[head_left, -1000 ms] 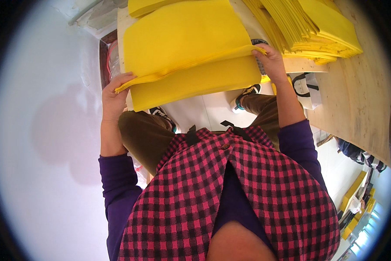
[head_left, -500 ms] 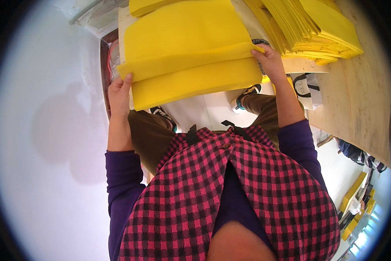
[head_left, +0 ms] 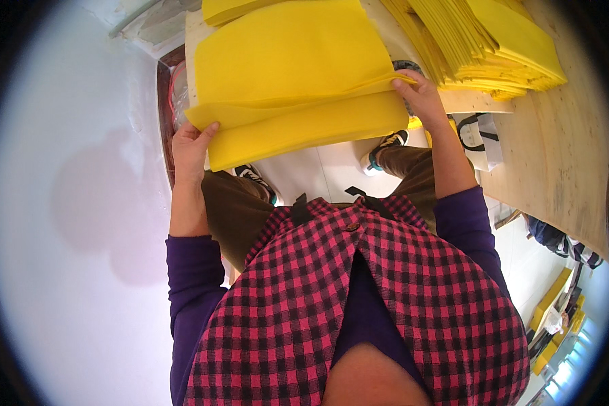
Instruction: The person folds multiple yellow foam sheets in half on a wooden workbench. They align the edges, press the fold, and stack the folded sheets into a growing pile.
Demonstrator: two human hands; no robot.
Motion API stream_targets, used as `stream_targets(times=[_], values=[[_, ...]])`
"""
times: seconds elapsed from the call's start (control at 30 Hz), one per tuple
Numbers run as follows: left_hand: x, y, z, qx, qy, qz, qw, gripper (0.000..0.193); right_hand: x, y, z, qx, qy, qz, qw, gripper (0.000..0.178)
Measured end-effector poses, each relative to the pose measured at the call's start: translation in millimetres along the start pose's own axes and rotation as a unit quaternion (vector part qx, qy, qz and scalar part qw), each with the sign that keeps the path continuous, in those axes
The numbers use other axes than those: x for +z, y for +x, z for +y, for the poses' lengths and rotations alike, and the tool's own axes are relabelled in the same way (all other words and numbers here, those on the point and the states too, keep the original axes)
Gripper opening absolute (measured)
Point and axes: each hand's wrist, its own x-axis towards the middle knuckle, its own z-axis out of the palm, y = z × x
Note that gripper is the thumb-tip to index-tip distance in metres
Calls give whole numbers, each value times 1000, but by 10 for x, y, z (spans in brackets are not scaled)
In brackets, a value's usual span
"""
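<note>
A yellow felt-like fabric sheet [head_left: 291, 54] lies over the edge of the work table in front of me, its near part hanging toward my legs. A folded edge runs across it from left to right. My left hand [head_left: 192, 145] pinches the left end of that fold, thumb over the fabric and fingertips hidden beneath. At the fold's right end, my right hand [head_left: 421, 96] grips the raised corner between thumb and fingers. Between the hands the fold bulges up slightly. Whether one layer or several are held cannot be told.
A thick stack of folded yellow sheets [head_left: 480, 47] sits at the far right on a pale wooden board [head_left: 555, 149]. More yellow fabric [head_left: 233, 9] lies at the far edge. A white wall [head_left: 67, 203] stands close on my left. A white bag with black handles [head_left: 482, 142] is below the board.
My left hand has shifted slightly right, its thumb moving further onto the fabric. The fold's left end has slid a little the same way and its layers have parted. My right hand has barely moved.
</note>
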Motion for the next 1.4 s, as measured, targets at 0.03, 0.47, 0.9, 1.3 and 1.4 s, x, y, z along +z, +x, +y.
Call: stream_targets(times=[0.03,0.47,0.9,1.3,1.4], values=[[9,-2,2,-1,-3,1,1000,21,-8,-7,-12,8,0,-2,1000,35],[-10,22,-101,12,-30,37,999,32,14,21,21,4,16,0,1000,39],[24,-2,-62,-10,-61,24,998,20,24,-25,-66,18,9,2,1000,41],[-6,-6,-80,-9,-49,-9,999,23,-136,16,-112,-22,-11,-108,994,40],[0,3,-75,-9,-44,-3,999,21,-152,18,-179,-35,-38,-123,991,35]])
